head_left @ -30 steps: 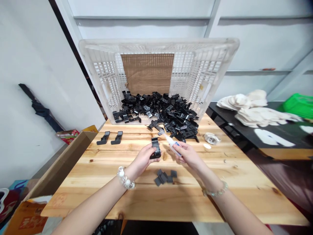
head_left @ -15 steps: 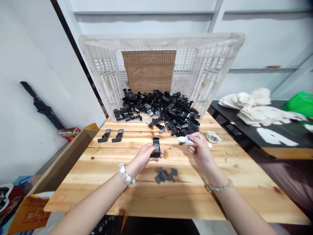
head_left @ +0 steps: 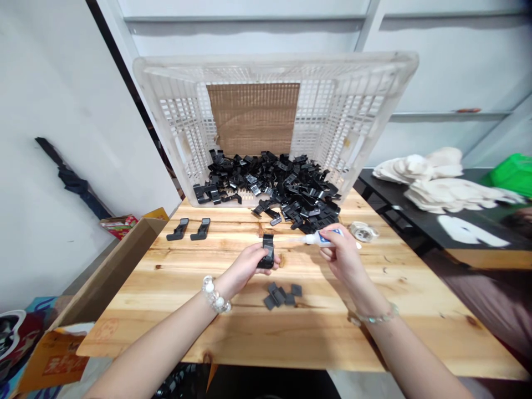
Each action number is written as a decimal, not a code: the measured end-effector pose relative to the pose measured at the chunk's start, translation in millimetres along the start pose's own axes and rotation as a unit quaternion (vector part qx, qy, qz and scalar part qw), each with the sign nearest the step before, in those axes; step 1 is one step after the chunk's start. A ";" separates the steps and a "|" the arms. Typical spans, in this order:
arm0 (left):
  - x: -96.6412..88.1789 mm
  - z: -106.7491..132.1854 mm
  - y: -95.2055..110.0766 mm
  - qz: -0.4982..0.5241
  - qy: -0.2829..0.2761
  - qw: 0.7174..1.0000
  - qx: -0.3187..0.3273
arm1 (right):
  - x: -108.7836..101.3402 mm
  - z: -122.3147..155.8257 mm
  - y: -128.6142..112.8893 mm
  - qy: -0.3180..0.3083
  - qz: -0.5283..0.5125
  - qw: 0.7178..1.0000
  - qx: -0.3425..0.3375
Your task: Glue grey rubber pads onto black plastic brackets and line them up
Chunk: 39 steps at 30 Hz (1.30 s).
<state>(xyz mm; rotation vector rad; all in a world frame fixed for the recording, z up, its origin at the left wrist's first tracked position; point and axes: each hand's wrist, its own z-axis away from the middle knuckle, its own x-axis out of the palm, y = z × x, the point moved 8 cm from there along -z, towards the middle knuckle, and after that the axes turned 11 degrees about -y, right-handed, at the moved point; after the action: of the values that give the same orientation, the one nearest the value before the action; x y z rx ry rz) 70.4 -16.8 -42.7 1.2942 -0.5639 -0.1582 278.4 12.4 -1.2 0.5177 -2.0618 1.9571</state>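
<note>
Between the thumb and fingers of my left hand (head_left: pixel 248 261) is a black plastic clip (head_left: pixel 268 249), held up above the table. My right hand (head_left: pixel 338 249) grips a small white glue bottle (head_left: pixel 328 238) with a blue label. The bottle lies sideways, and its long thin nozzle points left to the top part of the clip; whether the tip touches is too fine to tell. Several small dark grey square pads (head_left: pixel 279 296) lie on the table below my hands. Two more black clips, a left one (head_left: pixel 178 229) and a right one (head_left: pixel 200 229), rest at the left.
A white plastic crate (head_left: pixel 369 127) lies on its side at the back of the wooden table (head_left: pixel 166 310), with a heap of black clips (head_left: pixel 286 185) spilling out. A tape roll (head_left: pixel 362 232) sits at the right. White gloves (head_left: pixel 444 194) lie on a black side table.
The clip in my left hand has shifted very slightly right and is turned a little. The glue bottle stays nearly in place, its nozzle still directed at the clip.
</note>
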 end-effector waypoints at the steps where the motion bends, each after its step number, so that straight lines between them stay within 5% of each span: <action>1: 0.1 -0.2 -0.3 0.000 -0.001 1.000 -0.001 | -0.1 0.1 0.0 0.001 0.001 1.000 0.000; 39: 1.0 -1.2 -3.9 -0.021 0.011 0.999 -0.032 | -2.7 -0.9 -1.5 -0.005 0.010 1.000 -0.011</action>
<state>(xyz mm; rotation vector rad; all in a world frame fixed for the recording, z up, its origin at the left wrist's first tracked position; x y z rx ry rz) 72.5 -17.2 -46.3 1.2450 -0.5084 -0.1954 281.5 13.5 -0.9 0.5056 -2.1003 1.9430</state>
